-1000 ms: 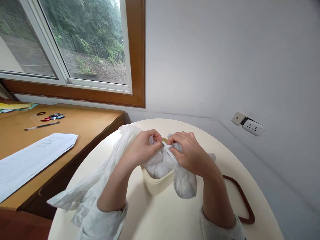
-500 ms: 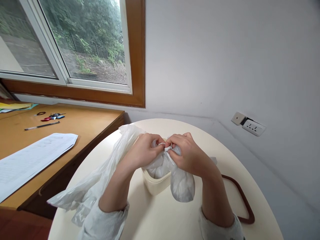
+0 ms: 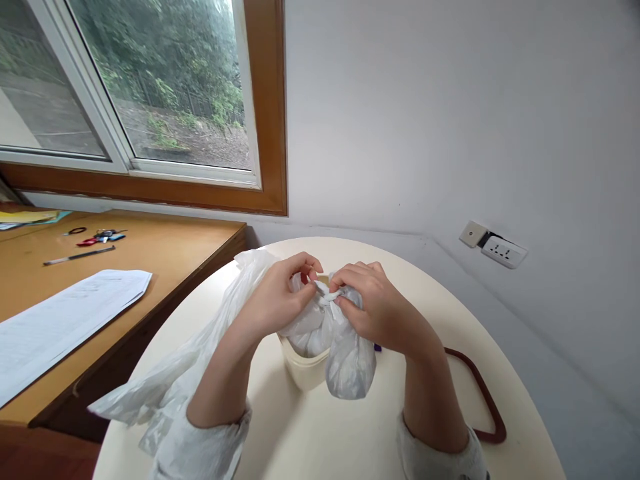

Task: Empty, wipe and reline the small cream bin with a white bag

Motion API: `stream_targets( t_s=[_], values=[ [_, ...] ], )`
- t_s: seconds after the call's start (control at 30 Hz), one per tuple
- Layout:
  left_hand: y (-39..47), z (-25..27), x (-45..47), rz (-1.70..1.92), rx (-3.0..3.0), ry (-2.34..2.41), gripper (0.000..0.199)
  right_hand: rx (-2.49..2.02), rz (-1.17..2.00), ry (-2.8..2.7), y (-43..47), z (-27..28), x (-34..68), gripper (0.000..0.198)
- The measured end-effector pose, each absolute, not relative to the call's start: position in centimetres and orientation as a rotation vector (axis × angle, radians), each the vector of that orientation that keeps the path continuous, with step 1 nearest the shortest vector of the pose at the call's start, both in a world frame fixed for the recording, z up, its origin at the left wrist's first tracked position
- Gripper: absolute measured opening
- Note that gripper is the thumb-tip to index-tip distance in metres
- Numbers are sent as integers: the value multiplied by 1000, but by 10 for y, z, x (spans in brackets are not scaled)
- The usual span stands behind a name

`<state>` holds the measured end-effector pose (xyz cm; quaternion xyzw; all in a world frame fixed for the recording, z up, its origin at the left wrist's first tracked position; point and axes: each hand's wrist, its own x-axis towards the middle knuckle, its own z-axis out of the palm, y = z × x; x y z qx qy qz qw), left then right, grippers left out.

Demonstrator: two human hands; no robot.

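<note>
A white plastic bag [image 3: 350, 363] is gathered and twisted into a knot between my two hands. Its bulging part hangs over the front of a cream plastic bin [image 3: 306, 373], and more of its film lies inside the rim. With thumb and fingertips, my right hand [image 3: 373, 300] pinches the knot from the right. On the other side, my left hand [image 3: 280, 293] has its thumb at the twisted end, the index finger lifted a little off it; the other fingertips are partly hidden. Another stretch of white plastic bags [image 3: 200, 353] spreads behind and under my left forearm.
The bin stands on a round cream table [image 3: 320, 447]. A brown rounded frame [image 3: 480, 387] lies at right, and a small dark blue thing [image 3: 377, 347] peeks out beside the bag. On the wooden desk [image 3: 200, 233] are papers [image 3: 75, 313], a pen [image 3: 79, 255] and keys [image 3: 105, 237].
My left hand has shifted slightly left and up, its index finger spreading from the thumb. The bag's hanging bulge has swung left, and the dark blue thing has come into sight.
</note>
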<state>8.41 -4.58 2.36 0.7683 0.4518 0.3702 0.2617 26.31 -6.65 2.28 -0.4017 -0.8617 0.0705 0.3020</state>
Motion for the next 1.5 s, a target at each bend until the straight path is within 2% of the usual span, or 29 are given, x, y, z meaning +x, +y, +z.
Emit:
stream_targets(
  t_s=[0.07, 0.27, 0.73, 0.83, 0.97, 1.07, 1.5],
  values=[
    [-46, 23, 81, 943, 2105, 1188, 23, -1031, 175, -2288, -66, 23, 260, 18],
    [-46, 25, 79, 760, 2106, 1200, 16, -1022, 197, -2280, -65, 22, 256, 19],
    [-45, 24, 87, 1212, 1955, 1462, 14, -1119, 267, -2234, -64, 24, 260, 17],
    [-48, 27, 85, 1138, 2060, 1376, 12, -1104, 241, -2235, -66, 25, 262, 17],
    [-50, 30, 79, 937, 2127, 1254, 21, -1046, 221, -2255, -67, 25, 260, 18],
    [-50, 29, 78, 830, 2117, 1239, 16, -1016, 234, -2272, -66, 24, 258, 19],
    [-48, 25, 85, 1055, 1935, 1328, 18, -1092, 254, -2266, -67, 25, 256, 18]
  ],
)
